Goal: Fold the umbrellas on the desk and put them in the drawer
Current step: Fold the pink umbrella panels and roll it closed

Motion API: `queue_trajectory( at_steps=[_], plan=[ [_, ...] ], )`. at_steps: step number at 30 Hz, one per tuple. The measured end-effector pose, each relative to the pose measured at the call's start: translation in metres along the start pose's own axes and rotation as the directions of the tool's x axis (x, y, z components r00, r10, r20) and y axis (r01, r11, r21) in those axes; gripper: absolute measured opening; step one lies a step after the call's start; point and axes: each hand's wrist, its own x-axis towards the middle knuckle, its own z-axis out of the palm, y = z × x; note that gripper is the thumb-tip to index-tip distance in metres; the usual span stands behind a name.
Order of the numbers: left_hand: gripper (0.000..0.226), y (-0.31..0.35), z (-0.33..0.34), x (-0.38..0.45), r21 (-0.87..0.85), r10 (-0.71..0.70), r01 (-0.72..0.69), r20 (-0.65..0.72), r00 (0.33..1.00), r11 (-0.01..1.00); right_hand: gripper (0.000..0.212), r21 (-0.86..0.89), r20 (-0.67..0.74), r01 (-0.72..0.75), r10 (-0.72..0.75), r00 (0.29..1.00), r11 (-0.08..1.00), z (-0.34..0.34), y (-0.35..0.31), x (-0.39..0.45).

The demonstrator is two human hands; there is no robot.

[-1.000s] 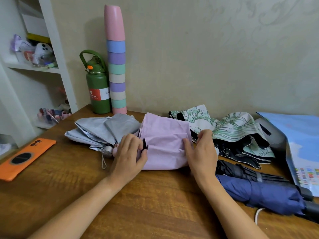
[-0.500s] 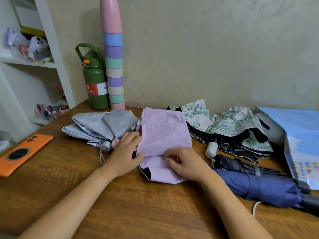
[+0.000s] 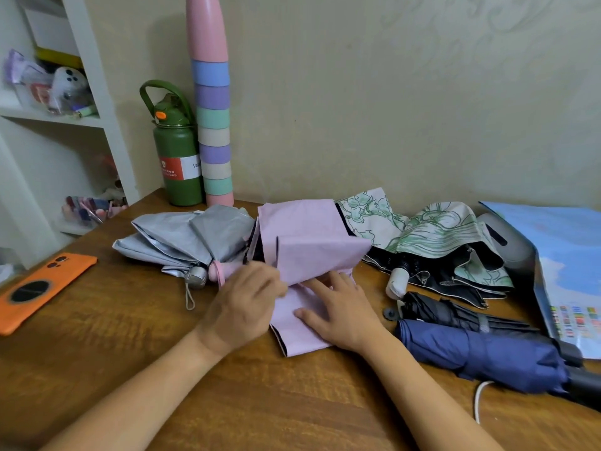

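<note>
Hands work the pink umbrella [image 3: 312, 252] at mid-desk [image 3: 130, 353], between the grey umbrella [image 3: 192, 239] and the floral umbrella [image 3: 432, 236]. Left hand [image 3: 242, 307] pinches a fold of pink cloth, fingers curled. Right hand [image 3: 341, 310] presses the lower flap flat, fingers straight; the blue umbrella [image 3: 481, 353] lies nearby.

pink umbrella [image 3: 305, 242], grey umbrella [image 3: 195, 239], navy umbrella [image 3: 481, 356]
</note>
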Motion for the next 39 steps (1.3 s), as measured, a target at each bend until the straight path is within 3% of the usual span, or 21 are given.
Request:
queue_trajectory(
  at_steps=[3, 6, 9, 11, 13, 15, 17, 19, 20, 23, 25, 26, 28, 31, 34, 36, 39],
  plan=[
    [0.022, 0.009, -0.001, 0.0, 0.032, 0.148, -0.148, 0.012, 0.989, 0.988, 0.064, -0.005, -0.042, 0.007, -0.007, 0.999, 1.0, 0.003, -0.001, 0.003],
    [0.018, 0.01, -0.002, 0.001, 0.148, 0.198, -0.187, -0.068, 0.978, 0.971, 0.043, 0.071, -0.143, 0.053, -0.043, 0.989, 0.996, 0.008, -0.001, 0.006],
    [0.031, 0.011, 0.001, 0.001, 0.063, 0.249, -0.255, 0.091, 0.964, 0.965, 0.024, 0.206, -0.186, 0.002, 0.037, 0.982, 0.978, 0.005, -0.005, 0.01],
    [0.047, 0.007, 0.008, 0.004, 0.045, 0.129, -0.142, 0.226, 0.966, 0.989, 0.027, 0.239, -0.198, -0.004, 0.053, 0.979, 0.971, 0.007, -0.004, 0.012],
    [0.053, -0.003, 0.014, 0.009, 0.111, -0.122, 0.096, 0.261, 0.958, 0.989, 0.025, 0.231, -0.236, 0.016, 0.04, 0.971, 0.973, 0.009, -0.002, 0.014],
    [0.053, -0.013, 0.019, 0.01, 0.214, -0.348, 0.297, 0.264, 0.9, 0.93, 0.021, 0.26, -0.288, 0.023, 0.055, 0.956, 0.965, 0.008, -0.001, 0.016],
    [0.055, -0.021, 0.025, 0.005, 0.308, -0.523, 0.439, 0.292, 0.801, 0.844, 0.025, 0.233, -0.403, 0.06, 0.041, 0.914, 0.971, 0.004, 0.001, 0.017],
    [0.057, -0.022, 0.03, -0.002, 0.373, -0.618, 0.507, 0.295, 0.729, 0.777, 0.04, 0.133, -0.455, 0.081, -0.011, 0.89, 0.988, 0.002, 0.004, 0.017],
    [0.055, -0.021, 0.031, -0.002, 0.393, -0.639, 0.525, 0.261, 0.724, 0.755, 0.047, 0.091, -0.416, 0.059, -0.016, 0.909, 0.994, 0.002, 0.005, 0.018],
    [0.051, -0.015, 0.028, 0.005, 0.395, -0.576, 0.497, 0.108, 0.81, 0.773, 0.061, 0.029, -0.196, -0.036, 0.041, 0.98, 0.999, 0.009, 0.003, 0.015],
    [0.046, -0.01, 0.025, 0.007, 0.363, -0.428, 0.374, 0.081, 0.9, 0.853, 0.067, 0.008, -0.145, -0.078, 0.078, 0.986, 0.997, 0.013, 0.004, 0.015],
    [0.044, -0.008, 0.023, 0.005, 0.346, -0.397, 0.345, 0.09, 0.913, 0.872, 0.068, 0.02, -0.14, -0.112, 0.114, 0.984, 0.994, 0.013, 0.005, 0.016],
    [0.05, -0.008, 0.021, -0.001, 0.362, -0.503, 0.432, 0.126, 0.855, 0.826, 0.068, 0.084, -0.122, -0.186, 0.195, 0.973, 0.979, 0.011, 0.007, 0.017],
    [0.071, -0.021, 0.021, -0.012, 0.496, -0.701, 0.546, 0.202, 0.684, 0.676, 0.068, 0.128, -0.108, -0.23, 0.244, 0.964, 0.965, 0.01, 0.012, 0.016],
    [0.073, -0.041, 0.017, -0.017, 0.479, -0.68, 0.487, 0.441, 0.586, 0.73, 0.067, 0.068, -0.11, -0.262, 0.269, 0.957, 0.963, 0.007, 0.012, 0.014],
    [0.053, -0.052, 0.014, -0.017, 0.418, -0.618, 0.455, 0.505, 0.603, 0.786, 0.067, 0.047, -0.136, -0.287, 0.291, 0.947, 0.957, 0.006, 0.01, 0.015],
    [0.024, -0.056, 0.01, -0.009, 0.393, -0.536, 0.392, 0.384, 0.752, 0.832, 0.066, 0.074, -0.172, -0.31, 0.319, 0.932, 0.948, 0.007, 0.009, 0.015]
  ],
)
